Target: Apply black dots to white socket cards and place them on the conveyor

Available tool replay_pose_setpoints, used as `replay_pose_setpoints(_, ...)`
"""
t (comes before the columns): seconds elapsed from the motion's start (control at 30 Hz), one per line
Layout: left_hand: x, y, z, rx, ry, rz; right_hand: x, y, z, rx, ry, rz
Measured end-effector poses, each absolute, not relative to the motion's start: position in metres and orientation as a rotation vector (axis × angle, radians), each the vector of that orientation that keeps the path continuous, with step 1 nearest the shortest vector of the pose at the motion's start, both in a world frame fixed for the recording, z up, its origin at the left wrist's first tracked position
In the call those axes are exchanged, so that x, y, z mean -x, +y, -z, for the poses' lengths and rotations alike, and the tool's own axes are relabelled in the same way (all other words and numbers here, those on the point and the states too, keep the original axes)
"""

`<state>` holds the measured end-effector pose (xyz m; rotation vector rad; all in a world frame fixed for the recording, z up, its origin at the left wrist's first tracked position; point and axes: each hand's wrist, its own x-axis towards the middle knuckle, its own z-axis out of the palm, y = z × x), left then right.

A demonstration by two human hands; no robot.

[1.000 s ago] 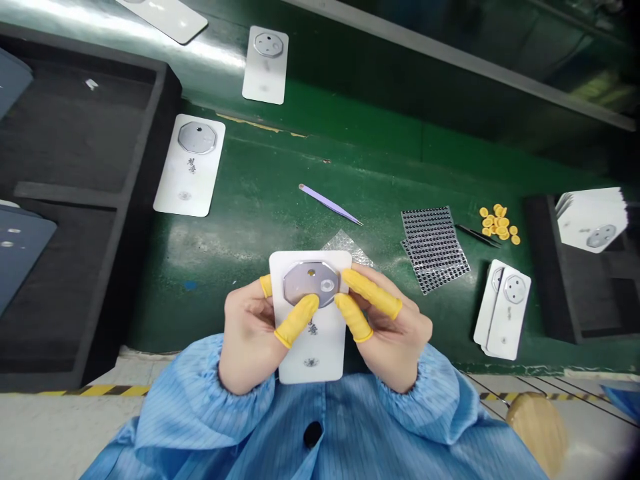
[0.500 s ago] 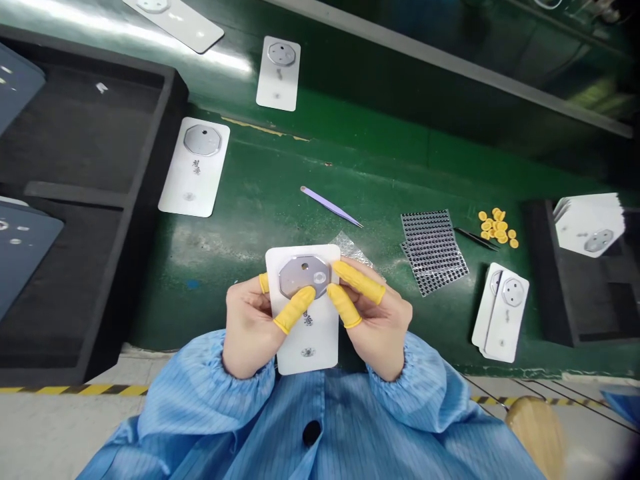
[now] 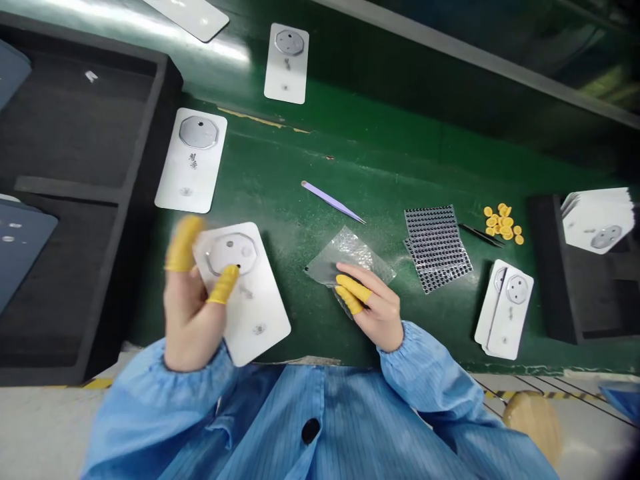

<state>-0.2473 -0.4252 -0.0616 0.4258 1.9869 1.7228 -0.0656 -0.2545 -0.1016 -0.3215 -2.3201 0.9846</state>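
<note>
One white panel (image 3: 254, 303) gripped in left hand (image 3: 195, 310); touching clear film (image 3: 353, 250), farther right, with right hand (image 3: 376, 303). Cannot tell if pinching.

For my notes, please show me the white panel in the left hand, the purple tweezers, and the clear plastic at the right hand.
White panel (image 3: 253, 301), head view, middle of its face.
Purple tweezers (image 3: 333, 201), head view, middle of shaft.
Clear plastic (image 3: 353, 252), head view, uncovered part.

Panel (image 3: 263, 297) in left hand (image 3: 190, 320), left of plastic bag (image 3: 345, 248). Tweezers (image 3: 333, 201) behind bag on bench (image 3: 280, 167), sheets (image 3: 437, 248) right, tray (image 3: 555, 280) far right.
</note>
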Motion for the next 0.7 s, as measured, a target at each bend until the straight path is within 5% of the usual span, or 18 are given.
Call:
replay_pose_setpoints(0.23, 0.204, -0.390, 0.057, -0.435, 1.705, -1.496, 0.060, -0.265, 0.066, 0.260, -2.295, -1.027)
replay_pose_setpoints(0.7, 0.205, -0.390, 0.067, -1.408, 2.142, -1.180, 0.091, -0.256, 0.068, -0.024, -2.442, -0.893)
